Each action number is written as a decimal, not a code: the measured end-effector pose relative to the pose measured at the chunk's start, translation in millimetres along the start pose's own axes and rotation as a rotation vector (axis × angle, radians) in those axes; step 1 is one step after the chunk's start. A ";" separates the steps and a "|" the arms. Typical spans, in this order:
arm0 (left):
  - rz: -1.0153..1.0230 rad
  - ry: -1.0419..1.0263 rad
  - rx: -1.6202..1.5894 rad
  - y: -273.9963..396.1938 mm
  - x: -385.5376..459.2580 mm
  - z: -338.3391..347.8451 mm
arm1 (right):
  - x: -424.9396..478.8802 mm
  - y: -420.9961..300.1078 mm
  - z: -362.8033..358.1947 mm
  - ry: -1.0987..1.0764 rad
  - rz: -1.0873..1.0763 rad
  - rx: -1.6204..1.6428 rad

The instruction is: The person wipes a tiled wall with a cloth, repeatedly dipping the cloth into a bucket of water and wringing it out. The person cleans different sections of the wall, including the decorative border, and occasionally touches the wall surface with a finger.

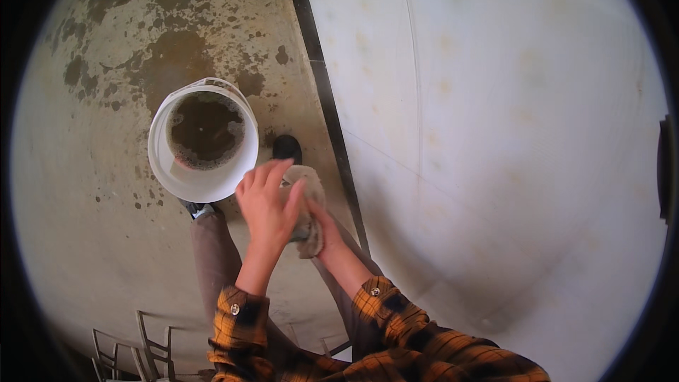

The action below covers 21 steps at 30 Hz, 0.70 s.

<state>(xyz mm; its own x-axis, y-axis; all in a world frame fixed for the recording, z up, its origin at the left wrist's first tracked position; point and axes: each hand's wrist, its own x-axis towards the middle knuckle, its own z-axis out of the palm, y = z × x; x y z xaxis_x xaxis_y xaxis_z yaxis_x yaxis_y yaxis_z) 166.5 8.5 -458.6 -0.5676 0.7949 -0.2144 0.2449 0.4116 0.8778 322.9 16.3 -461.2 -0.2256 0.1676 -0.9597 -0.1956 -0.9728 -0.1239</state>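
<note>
A dirty, fluffy cloth or cleaning pad [312, 185] is between my two hands, above my legs. My right hand [322, 223] holds it from the right side, with the fingers partly hidden behind it. My left hand [266, 199] is raised over the pad's left side, blurred, its fingers apart; whether it touches the pad is unclear. Just beyond my left hand stands a white plastic bucket [233, 172] on the floor, holding brown, murky water [204, 130] with foam round its edge.
Dark wet patches mark the concrete floor [106, 170] around and beyond the bucket. A white wall [477, 116] with a dark base strip [329, 101] runs along the right. My shoe [287, 148] is by the bucket. Metal frames [151, 347] stand at the lower left.
</note>
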 end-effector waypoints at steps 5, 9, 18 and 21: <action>-0.278 -0.138 -0.782 49.0 81.8 76.1 | -11.0 -7.6 33.6 -0.108 0.084 -0.213; -0.328 -0.270 -0.895 65.8 118.8 126.9 | 33.0 13.9 -22.1 -0.670 0.103 0.267; -0.332 -0.296 -0.949 54.8 130.3 139.8 | 34.0 28.5 -15.7 -0.588 0.054 0.257; -0.306 -0.319 -0.898 56.1 131.9 135.7 | 28.6 24.5 -10.1 -0.536 0.059 0.240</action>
<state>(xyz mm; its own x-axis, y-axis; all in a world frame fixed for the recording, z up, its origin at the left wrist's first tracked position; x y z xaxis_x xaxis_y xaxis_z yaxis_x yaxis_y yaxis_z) 212.0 196.9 -495.7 -0.2370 0.8476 -0.4747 -0.6358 0.2341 0.7355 321.3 -4.3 -494.2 -0.6816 0.2321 -0.6940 -0.3640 -0.9302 0.0464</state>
